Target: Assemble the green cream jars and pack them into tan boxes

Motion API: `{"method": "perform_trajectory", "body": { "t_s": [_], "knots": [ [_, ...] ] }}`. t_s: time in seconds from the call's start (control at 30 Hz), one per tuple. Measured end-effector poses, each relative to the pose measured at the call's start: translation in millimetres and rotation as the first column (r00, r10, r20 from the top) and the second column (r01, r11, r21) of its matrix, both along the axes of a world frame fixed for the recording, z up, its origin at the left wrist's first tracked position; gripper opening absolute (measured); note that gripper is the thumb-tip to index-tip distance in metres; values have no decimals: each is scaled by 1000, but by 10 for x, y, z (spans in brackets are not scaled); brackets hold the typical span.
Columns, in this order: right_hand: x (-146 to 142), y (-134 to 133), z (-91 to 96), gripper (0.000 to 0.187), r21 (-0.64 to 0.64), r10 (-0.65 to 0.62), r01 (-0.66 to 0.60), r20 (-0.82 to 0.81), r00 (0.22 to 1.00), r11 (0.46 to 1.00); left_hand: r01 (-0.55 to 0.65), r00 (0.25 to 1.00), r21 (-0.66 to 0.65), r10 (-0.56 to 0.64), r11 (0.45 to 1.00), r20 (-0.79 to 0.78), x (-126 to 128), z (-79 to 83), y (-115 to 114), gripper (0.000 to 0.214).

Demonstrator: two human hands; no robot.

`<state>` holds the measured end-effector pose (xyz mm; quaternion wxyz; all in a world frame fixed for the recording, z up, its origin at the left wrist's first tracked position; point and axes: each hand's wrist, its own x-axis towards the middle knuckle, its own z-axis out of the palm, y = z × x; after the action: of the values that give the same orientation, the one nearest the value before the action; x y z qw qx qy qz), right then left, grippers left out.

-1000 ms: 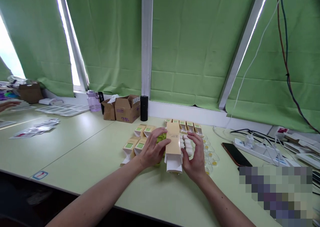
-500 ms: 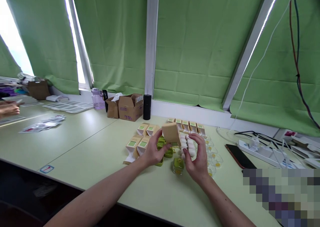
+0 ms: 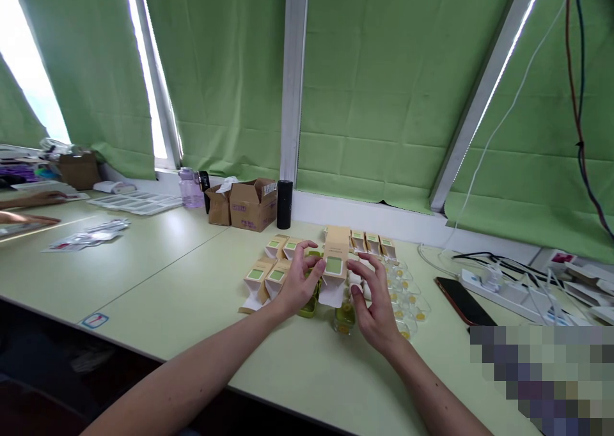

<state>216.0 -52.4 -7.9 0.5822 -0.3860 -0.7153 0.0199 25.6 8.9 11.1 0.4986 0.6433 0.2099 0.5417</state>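
Between my hands a small kraft cardboard box [image 3: 334, 252] is held up, its green-windowed side facing me and a white inner flap hanging from the lower end. My left hand [image 3: 300, 281] grips its left edge with thumb and fingers. Against the right edge rest the curled fingertips of my right hand [image 3: 375, 298]. Below the box stands a clear container with a green top [image 3: 344, 319]. Green trays [image 3: 307, 307] are partly hidden behind my left hand. White rounded pieces [image 3: 355, 277] show beside my right fingers.
Similar windowed boxes [image 3: 256, 275] stand at left and in a back row. Clear cups with yellow spots [image 3: 407, 295] lie to the right, near a phone [image 3: 464, 302] and power strip [image 3: 499, 289]. A carton [image 3: 252, 206] and black cylinder [image 3: 284, 204] stand behind. Another person's hands [image 3: 45, 198] are far left.
The box has been turned so its green window and white open flap face me, and my right fingers have come to its edge. The other person's hands have moved.
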Motion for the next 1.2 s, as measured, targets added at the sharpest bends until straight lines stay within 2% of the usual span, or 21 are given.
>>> {"method": "perform_trajectory", "body": {
  "t_s": [0.2,0.37,0.47,0.6,0.77,0.9,1.2],
  "knots": [
    [-16,-14,-13,37,-66,28,-30,-26,999,997,-10,996,2,10,1000,-87,12,3,-39,55],
    [-13,-1,-2,36,-98,52,-66,-136,989,993,-17,988,64,27,998,-152,-9,-23,-23,53],
    [-4,20,5,37,-112,76,-103,-224,971,988,-50,981,177,82,983,-178,-41,-27,-13,50],
    [9,32,9,37,-141,105,-157,-318,942,977,-57,966,386,149,921,-213,-71,-29,-17,57],
    [21,19,6,36,-176,109,-171,-314,943,969,-33,952,477,173,878,-252,-70,-30,-28,49],
    [23,11,0,38,-203,131,-203,-320,938,958,-59,944,490,208,870,-256,-64,-9,-39,40],
    [11,7,0,38,-212,135,-211,-324,936,954,-73,975,360,143,930,-172,-28,-67,10,36]
  ]
}}
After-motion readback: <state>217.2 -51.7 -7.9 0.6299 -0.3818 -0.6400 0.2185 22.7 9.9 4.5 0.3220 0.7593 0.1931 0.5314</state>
